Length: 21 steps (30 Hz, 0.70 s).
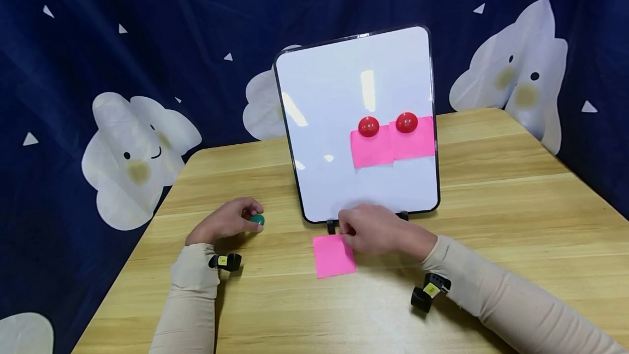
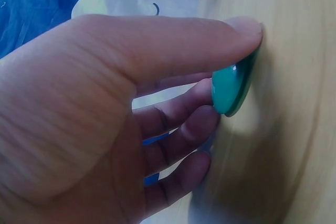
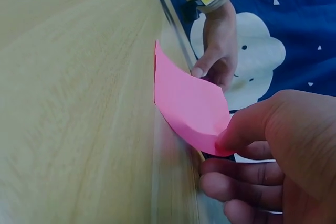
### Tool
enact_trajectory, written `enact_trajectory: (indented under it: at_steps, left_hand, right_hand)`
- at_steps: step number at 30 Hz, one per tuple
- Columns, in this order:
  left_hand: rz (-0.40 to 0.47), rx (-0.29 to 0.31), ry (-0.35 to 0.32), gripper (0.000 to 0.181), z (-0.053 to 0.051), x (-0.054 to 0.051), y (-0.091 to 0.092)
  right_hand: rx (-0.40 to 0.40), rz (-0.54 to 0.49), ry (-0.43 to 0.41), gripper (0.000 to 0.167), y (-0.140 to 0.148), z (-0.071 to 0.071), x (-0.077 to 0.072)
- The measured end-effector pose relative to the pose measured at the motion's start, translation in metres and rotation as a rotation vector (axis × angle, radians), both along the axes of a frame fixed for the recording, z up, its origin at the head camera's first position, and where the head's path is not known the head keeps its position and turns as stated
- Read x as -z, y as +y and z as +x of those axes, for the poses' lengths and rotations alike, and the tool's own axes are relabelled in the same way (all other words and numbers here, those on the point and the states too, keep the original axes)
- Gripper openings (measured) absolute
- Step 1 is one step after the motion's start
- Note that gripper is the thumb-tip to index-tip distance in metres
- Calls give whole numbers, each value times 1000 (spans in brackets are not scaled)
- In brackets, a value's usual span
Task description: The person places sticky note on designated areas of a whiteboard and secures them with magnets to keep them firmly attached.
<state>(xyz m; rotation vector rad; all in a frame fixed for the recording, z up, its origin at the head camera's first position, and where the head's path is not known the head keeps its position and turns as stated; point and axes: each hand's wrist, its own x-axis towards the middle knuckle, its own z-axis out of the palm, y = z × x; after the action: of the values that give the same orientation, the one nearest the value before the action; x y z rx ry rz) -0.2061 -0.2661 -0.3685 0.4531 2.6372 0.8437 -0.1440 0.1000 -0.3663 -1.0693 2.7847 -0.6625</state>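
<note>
At the left of the table my left hand [image 1: 228, 219] pinches a round green magnet [image 2: 229, 88] between thumb and fingers. In the left wrist view the magnet is tilted, with its edge close to the tabletop. My right hand [image 1: 375, 228] pinches a pink sticky note [image 1: 334, 256] by one corner, just in front of the whiteboard. The note [image 3: 191, 103] bends upward toward the thumb in the right wrist view. On the whiteboard [image 1: 329, 108] two more pink notes [image 1: 371, 151] hang side by side, each with a red round magnet [image 1: 368, 126] at its top.
The whiteboard leans on a stand with black feet [image 1: 331, 227] on the wooden table [image 1: 275, 310]. Behind it hangs a dark blue curtain [image 1: 206, 15] with white clouds and triangles. Both wrists carry black straps with small devices [image 1: 226, 261].
</note>
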Motion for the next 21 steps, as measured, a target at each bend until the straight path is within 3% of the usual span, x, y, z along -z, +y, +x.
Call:
enact_trajectory:
  at_steps: [14, 21]
  left_hand:
    - [3, 2, 0, 36, -1, 1, -1]
    - [0, 4, 0, 34, -2, 1, -1]
  right_hand:
    - [-37, -181, -73, 18, 4, -6, -3]
    - [-54, -222, -129, 13, 7, -8, -5]
